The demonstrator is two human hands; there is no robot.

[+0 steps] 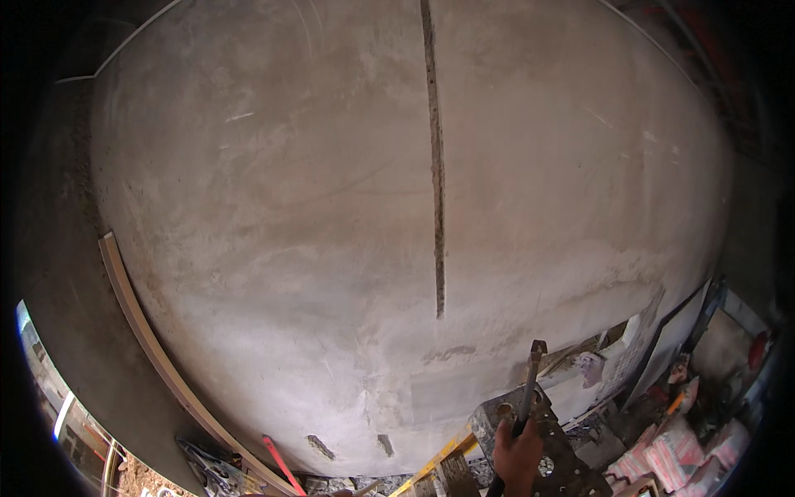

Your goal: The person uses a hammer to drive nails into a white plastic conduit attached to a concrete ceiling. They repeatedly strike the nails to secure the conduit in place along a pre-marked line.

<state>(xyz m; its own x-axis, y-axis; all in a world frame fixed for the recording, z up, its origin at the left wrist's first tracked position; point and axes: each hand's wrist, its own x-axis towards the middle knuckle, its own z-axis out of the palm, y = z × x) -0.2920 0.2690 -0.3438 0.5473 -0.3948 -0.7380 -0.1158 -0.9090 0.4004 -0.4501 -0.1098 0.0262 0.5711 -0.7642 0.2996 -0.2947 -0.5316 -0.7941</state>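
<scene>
My right hand [520,453] is closed around the shaft of a dark metal hand tool [528,391] with a curved, hook-like head; it looks like a claw hammer or a pry bar. The tool points up toward the wall. Under this hand is a dark, stained platform with round holes [559,444]. A skin-toned sliver at the bottom edge may be my left hand [340,494], beside a thin stick-like thing [367,488]; its grip is cut off. Ahead stands a grey plastered wall [298,217] with a narrow vertical groove [436,168] cut into it.
Two short slots [320,447] mark the lower wall. A rectangular opening [584,354] lies at lower right, near red-and-white bags [674,453]. A long board [155,354] leans at left, with a red bar [282,463] nearby. A yellow rail [435,460] rises beside the platform. Rubble [348,483] lines the wall's base.
</scene>
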